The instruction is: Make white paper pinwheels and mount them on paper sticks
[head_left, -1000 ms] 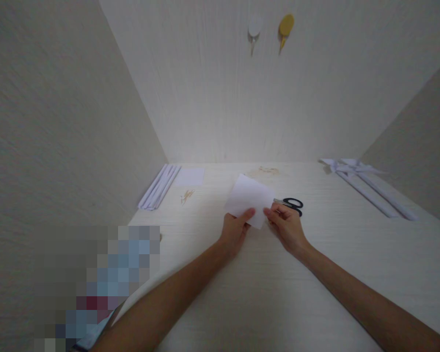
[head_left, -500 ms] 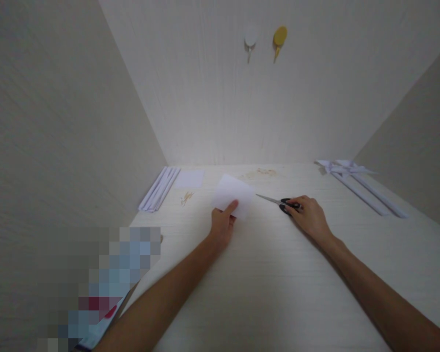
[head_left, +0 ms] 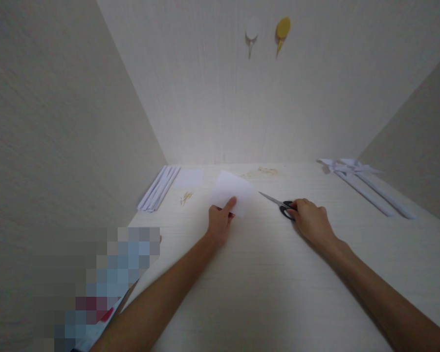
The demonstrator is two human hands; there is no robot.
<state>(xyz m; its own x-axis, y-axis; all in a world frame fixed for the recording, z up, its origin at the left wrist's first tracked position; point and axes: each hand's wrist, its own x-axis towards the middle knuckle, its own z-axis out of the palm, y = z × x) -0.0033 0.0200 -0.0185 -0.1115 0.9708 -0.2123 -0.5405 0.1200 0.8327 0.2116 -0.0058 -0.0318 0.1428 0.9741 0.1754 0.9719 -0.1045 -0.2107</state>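
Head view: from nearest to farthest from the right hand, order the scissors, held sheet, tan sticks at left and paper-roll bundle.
1. Scissors, in the right hand
2. Held sheet, in the left hand
3. Tan sticks, farther left
4. Paper-roll bundle, left of the sticks

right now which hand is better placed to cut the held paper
Probably the right hand: it holds the scissors at the handle end, tips pointing toward the paper, while the left hand pinches that sheet.

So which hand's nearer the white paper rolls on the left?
Left. The left hand, gripping a paper sheet, is right of the rolls; the right hand is farther right, on the scissors.
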